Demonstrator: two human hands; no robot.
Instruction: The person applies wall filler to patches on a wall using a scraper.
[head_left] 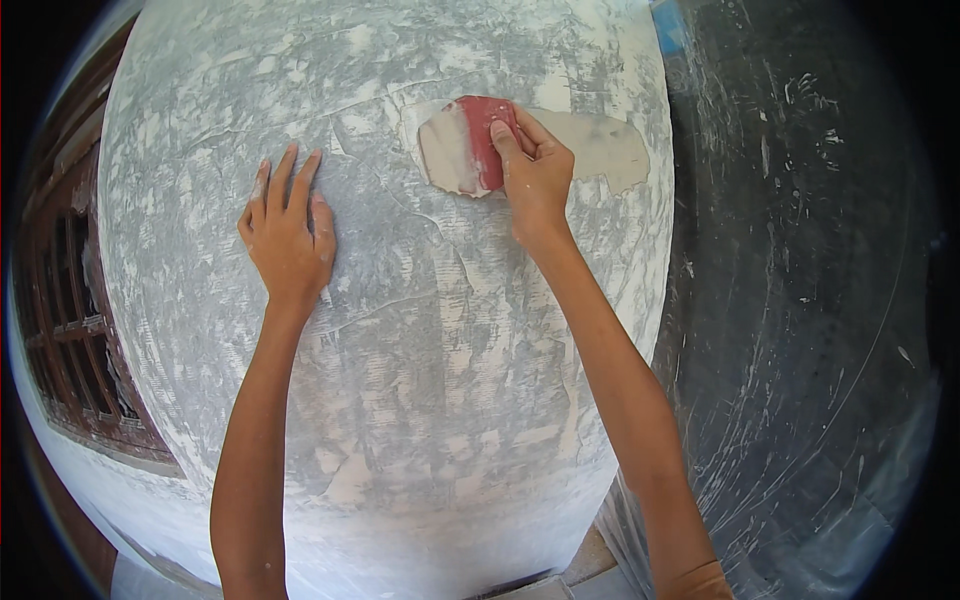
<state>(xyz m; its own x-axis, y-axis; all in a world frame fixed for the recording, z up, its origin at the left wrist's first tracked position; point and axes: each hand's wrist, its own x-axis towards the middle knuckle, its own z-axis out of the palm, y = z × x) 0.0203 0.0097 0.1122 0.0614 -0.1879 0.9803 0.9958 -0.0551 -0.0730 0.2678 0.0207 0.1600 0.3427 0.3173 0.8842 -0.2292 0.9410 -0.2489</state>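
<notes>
In front of me stands a grey wall [390, 370] with patchy white filler over it. My right hand [538, 180] grips a red putty spreader [482, 130], thumb on its near face and fingers behind. Beige putty coats the left part of the spreader, which lies close against the upper wall. To the right of that hand, a smooth smear of wet putty [600, 145] runs toward the wall's edge. My left hand [290, 235] rests flat on the wall, fingers spread and pointing up, with nothing in it.
Past the wall's right edge hangs a dark plastic sheet [790, 300] splashed with white. At the far left is a brown wooden window frame [75, 330] with a grille. A bit of tiled floor [595, 565] shows at the wall's foot.
</notes>
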